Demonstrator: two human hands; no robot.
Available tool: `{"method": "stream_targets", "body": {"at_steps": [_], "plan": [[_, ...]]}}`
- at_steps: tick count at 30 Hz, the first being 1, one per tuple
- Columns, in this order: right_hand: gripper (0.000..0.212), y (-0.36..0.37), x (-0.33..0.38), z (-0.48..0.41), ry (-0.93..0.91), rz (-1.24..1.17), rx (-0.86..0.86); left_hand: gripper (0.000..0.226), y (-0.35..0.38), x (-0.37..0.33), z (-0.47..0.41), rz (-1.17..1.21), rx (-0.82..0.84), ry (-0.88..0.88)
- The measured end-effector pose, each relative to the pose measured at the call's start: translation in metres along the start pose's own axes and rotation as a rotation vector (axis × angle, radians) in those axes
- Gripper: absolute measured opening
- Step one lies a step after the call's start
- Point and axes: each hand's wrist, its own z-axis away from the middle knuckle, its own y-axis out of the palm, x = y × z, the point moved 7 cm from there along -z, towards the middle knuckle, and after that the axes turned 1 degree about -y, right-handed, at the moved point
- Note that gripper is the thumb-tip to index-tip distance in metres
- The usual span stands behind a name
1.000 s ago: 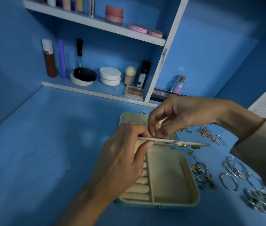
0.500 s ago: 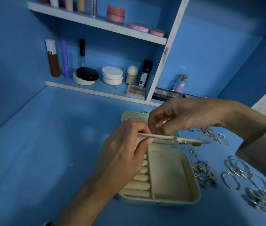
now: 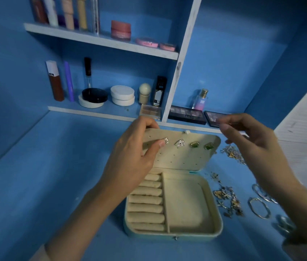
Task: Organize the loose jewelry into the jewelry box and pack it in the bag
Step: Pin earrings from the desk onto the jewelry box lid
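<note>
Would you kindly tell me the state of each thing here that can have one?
Box, open.
Panel, tilted up, gripped by left hand.
Earrings, four pinned on panel.
Rolls, empty.
Right hand, open, holding nothing.
Loose jewelry, on table, right of box.

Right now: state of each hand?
Left hand: grips the earring panel of the jewelry box.
Right hand: fingers loosely curled and blurred; cannot tell whether it pinches anything.

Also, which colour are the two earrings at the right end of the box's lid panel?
The earrings are green, best seen in the head view.
</note>
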Motion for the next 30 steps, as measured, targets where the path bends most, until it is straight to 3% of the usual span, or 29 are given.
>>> {"method": "stream_targets", "body": {"at_steps": [7, 19, 30], "plan": [[0.012, -0.001, -0.041, 0.042, -0.031, 0.173, -0.154, 0.026, 0.003, 0.015, -0.003, 0.013, -0.080, -0.079], [0.011, -0.022, -0.078, 0.091, -0.022, 0.411, -0.040, 0.042, 0.016, 0.030, 0.009, 0.105, -0.064, -0.157], [0.017, -0.021, -0.086, 0.103, -0.039, 0.502, -0.063, 0.045, 0.018, 0.033, 0.009, 0.122, -0.057, -0.187]]}}
